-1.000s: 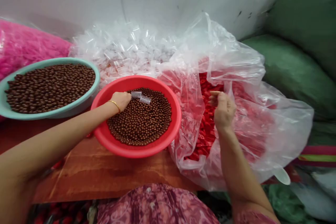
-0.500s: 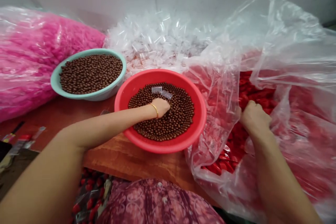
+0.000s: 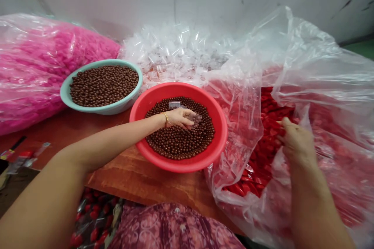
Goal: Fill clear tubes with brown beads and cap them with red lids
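My left hand (image 3: 181,118) is closed on a small clear plastic container (image 3: 196,120), just above brown beads (image 3: 181,144) that fill the bottom of a red basin (image 3: 178,166). Another clear container (image 3: 174,104) lies on the beads behind that hand; a further one is mostly hidden by it. Over glossy red plastic pieces (image 3: 269,124), inside the opening of a large clear bag (image 3: 233,101), my right hand (image 3: 298,140) has its fingers bent together. What they hold is hard to make out against the red.
A pale green basin (image 3: 66,93) of brown beads stands back left, against a bag of pink pieces (image 3: 78,42). Clear containers (image 3: 178,52) are heaped behind the red basin. Small items (image 3: 27,153) lie at the reddish table's (image 3: 140,179) left edge.
My left hand has come up out of the beads, with a clear container now showing in its fingers. My right hand has drawn back slightly to the right over the red pieces.
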The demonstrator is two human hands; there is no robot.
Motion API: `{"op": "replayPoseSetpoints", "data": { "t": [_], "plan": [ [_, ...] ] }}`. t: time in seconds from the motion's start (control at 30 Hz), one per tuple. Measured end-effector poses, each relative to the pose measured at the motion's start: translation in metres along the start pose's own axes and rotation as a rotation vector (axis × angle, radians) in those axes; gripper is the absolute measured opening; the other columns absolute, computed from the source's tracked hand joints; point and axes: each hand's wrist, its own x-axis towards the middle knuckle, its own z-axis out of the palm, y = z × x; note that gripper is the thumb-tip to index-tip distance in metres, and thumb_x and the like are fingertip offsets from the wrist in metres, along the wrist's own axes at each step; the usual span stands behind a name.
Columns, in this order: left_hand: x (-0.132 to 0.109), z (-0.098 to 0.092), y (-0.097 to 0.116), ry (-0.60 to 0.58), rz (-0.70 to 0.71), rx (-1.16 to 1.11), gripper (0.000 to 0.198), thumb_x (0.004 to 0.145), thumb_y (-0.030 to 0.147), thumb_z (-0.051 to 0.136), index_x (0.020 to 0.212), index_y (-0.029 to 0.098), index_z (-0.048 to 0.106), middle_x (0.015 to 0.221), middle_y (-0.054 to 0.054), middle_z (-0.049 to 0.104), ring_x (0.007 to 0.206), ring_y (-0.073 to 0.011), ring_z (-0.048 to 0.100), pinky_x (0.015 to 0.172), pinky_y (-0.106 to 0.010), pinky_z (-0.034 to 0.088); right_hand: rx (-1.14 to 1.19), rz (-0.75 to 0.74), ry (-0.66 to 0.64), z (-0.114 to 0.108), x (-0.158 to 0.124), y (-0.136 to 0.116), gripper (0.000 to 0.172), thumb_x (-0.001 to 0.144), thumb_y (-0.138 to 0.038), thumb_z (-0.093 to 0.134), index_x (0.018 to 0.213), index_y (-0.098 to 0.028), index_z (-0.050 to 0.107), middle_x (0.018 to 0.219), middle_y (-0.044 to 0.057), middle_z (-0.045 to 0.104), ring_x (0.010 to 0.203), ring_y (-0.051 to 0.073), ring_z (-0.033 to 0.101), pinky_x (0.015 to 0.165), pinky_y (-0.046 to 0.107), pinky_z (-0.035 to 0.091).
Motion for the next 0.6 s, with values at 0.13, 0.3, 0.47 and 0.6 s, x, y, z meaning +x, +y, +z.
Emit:
{"op": "replayPoseSetpoints", "data": {
  "t": [0.13, 0.3, 0.47, 0.6],
  "plan": [
    [-0.029, -0.003, 0.006, -0.034, 0.086, -0.233, 0.044, 0.058, 0.021, 0.080, 0.098, 0.016, 0.063, 0.087, -0.003, 0.068, 0.079, -0.0125, 0.065, 0.073, -0.025, 0.051, 0.502, 0.292, -0.096, -0.010, -0.025, -0.031, 0.024, 0.056, -0.022, 0.066, 0.054, -0.023, 0.041, 0.044, -0.010, 0.031, 0.036, 0.005, 0.025, 0.041, 0.025, 0.026],
    [-0.043, 0.001, 0.009, -0.047, 0.171, -0.205, 0.041, 0.059, 0.018, 0.079, 0.095, 0.014, 0.061, 0.089, -0.004, 0.066, 0.083, -0.0124, 0.064, 0.077, -0.027, 0.051, 0.624, 0.267, -0.064, -0.007, -0.054, -0.063, 0.022, 0.043, -0.028, 0.068, 0.059, -0.018, 0.056, 0.054, -0.006, 0.048, 0.035, 0.002, 0.030, 0.035, 0.022, 0.030],
    [-0.041, -0.002, 0.004, -0.017, 0.061, 0.007, 0.027, 0.064, 0.014, 0.071, 0.088, 0.013, 0.058, 0.082, -0.001, 0.064, 0.072, -0.0087, 0.060, 0.070, -0.023, 0.049, 0.567, 0.154, -0.123, 0.003, -0.070, -0.071, 0.027, 0.049, -0.036, 0.069, 0.067, -0.017, 0.060, 0.048, -0.007, 0.047, 0.032, 0.004, 0.032, 0.033, 0.022, 0.032],
    [-0.036, -0.006, -0.006, 0.021, -0.296, 0.398, 0.013, 0.070, 0.016, 0.063, 0.082, 0.013, 0.061, 0.065, 0.002, 0.062, 0.054, -0.0063, 0.056, 0.058, -0.019, 0.047, 0.562, 0.079, -0.116, 0.005, -0.080, -0.071, 0.030, 0.057, -0.034, 0.067, 0.082, -0.019, 0.060, 0.047, -0.009, 0.047, 0.032, 0.004, 0.031, 0.034, 0.019, 0.032]
  ]
}}
